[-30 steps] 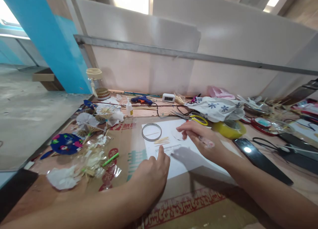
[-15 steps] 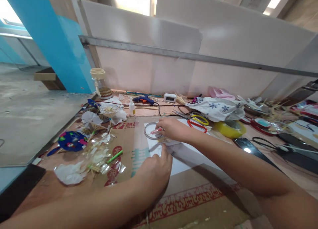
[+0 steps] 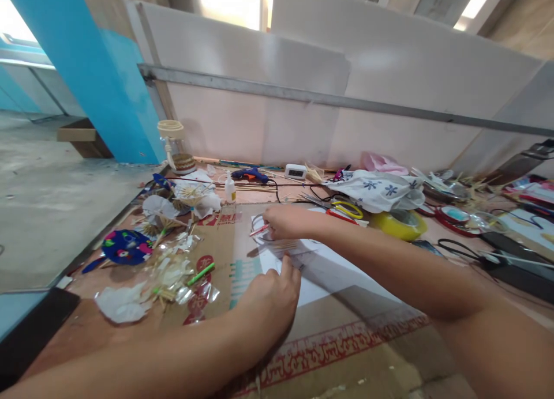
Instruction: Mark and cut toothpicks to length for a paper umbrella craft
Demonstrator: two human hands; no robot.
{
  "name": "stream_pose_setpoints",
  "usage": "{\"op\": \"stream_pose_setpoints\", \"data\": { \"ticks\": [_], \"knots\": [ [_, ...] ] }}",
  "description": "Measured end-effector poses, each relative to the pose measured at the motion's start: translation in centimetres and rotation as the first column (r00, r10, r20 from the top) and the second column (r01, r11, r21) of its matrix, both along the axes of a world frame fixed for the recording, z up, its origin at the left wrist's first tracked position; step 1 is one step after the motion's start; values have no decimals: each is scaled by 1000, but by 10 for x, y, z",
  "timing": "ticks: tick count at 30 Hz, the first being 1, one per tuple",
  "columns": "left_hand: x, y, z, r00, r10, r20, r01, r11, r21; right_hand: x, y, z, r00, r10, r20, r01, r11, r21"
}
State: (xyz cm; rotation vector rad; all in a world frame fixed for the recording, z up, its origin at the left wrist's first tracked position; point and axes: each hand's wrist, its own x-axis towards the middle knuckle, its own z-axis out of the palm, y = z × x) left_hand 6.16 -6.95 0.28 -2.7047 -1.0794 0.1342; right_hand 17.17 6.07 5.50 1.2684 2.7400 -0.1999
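My right hand (image 3: 288, 221) is closed around a slim, pen-like thing with a red and clear body (image 3: 258, 231), its tip pointing left. Under that hand, partly covered, lies a grey ring (image 3: 255, 221) on a sheet of white paper (image 3: 341, 269). A few thin pale sticks (image 3: 285, 245) rest side by side on the paper between my hands. My left hand (image 3: 272, 292) is closed, its fingertips at the near side of the sticks; its exact hold on them is partly hidden. Cardboard (image 3: 242, 237) lies beneath the paper.
Left are a blue patterned round fan (image 3: 126, 247), clear plastic scraps (image 3: 173, 266) and a green tube (image 3: 201, 273). Behind stand a small white bottle (image 3: 229, 188), a blue glue gun (image 3: 250, 174) and a timer (image 3: 295, 171). Scissors (image 3: 346, 210) and yellow tape (image 3: 399, 224) lie right.
My right hand has shifted slightly left with the pen-like thing and now covers more of the ring. The right forearm covers more of the phone. My left hand has hardly moved.
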Motion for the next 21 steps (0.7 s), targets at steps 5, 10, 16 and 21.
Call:
{"op": "stream_pose_setpoints", "data": {
  "ticks": [5,10,16,21],
  "knots": [
    [1,0,3,1000,8,-3,-8,1000,-25,37,-19,7,984,-108,-143,114,993,35],
    [0,0,0,1000,-4,6,4,1000,-24,60,-31,-9,952,-153,-263,154,988,-18],
    [2,1,2,1000,8,-1,-8,1000,-27,44,-26,-6,918,-140,-371,136,990,-37],
    [2,0,4,1000,17,3,-17,999,-51,51,-31,7,914,-37,-404,-41,982,-182]
  ]
}}
